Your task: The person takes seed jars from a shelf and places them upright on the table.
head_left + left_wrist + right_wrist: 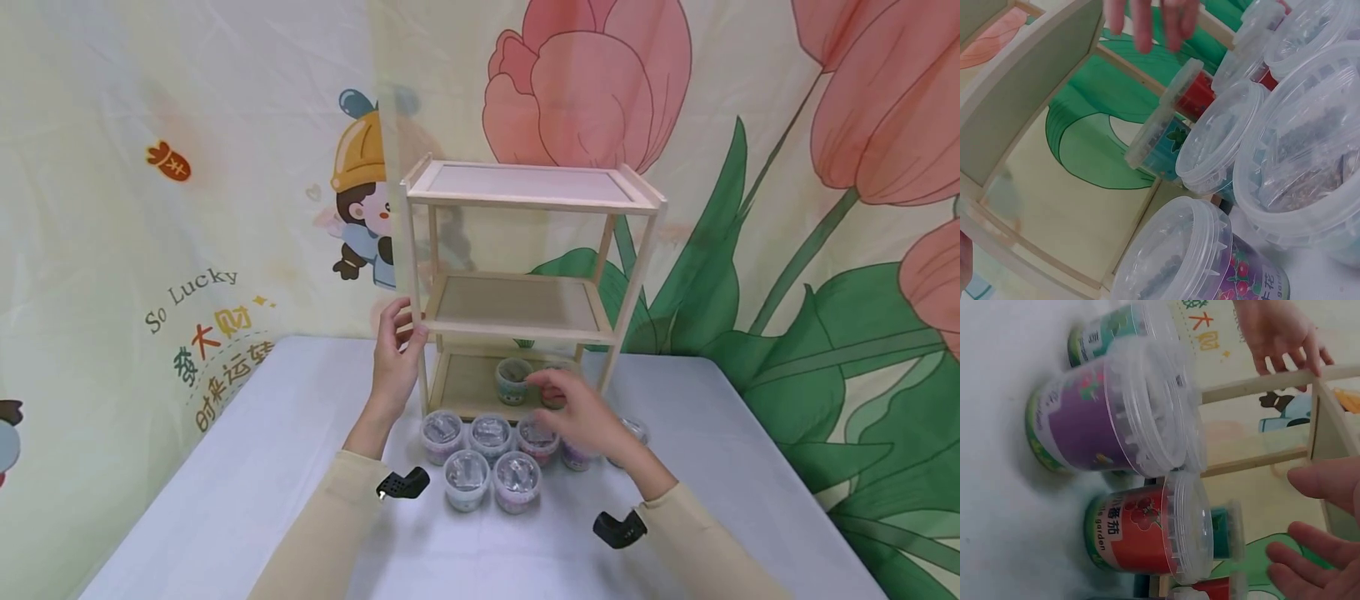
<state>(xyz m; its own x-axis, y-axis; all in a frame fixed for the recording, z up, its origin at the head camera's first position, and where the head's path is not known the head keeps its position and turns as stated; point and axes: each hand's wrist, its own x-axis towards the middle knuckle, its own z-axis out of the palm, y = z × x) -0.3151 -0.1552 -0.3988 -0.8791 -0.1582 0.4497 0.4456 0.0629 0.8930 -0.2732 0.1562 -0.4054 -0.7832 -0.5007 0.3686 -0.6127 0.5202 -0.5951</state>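
Note:
My left hand (397, 354) grips the left front post of a small three-tier wooden shelf (513, 332), near its middle tier. With its fingers spread apart and nothing between them, my right hand (581, 408) hovers above the lidded tubs in front of the shelf. A teal tub (513, 383) stands on the bottom tier beside a red tub (1196, 94), which the right hand partly covers in the head view. Nearest that hand is another red tub (1138, 528) on the table, marked with a tomato picture. Beside it stands a purple tub (1082, 419).
Several clear-lidded tubs stand close together on the white-covered table (247, 483), including a front tub (467, 481) and another front tub (517, 482). One tub (632, 433) is partly behind the right wrist. A printed curtain (285, 167) hangs behind the shelf.

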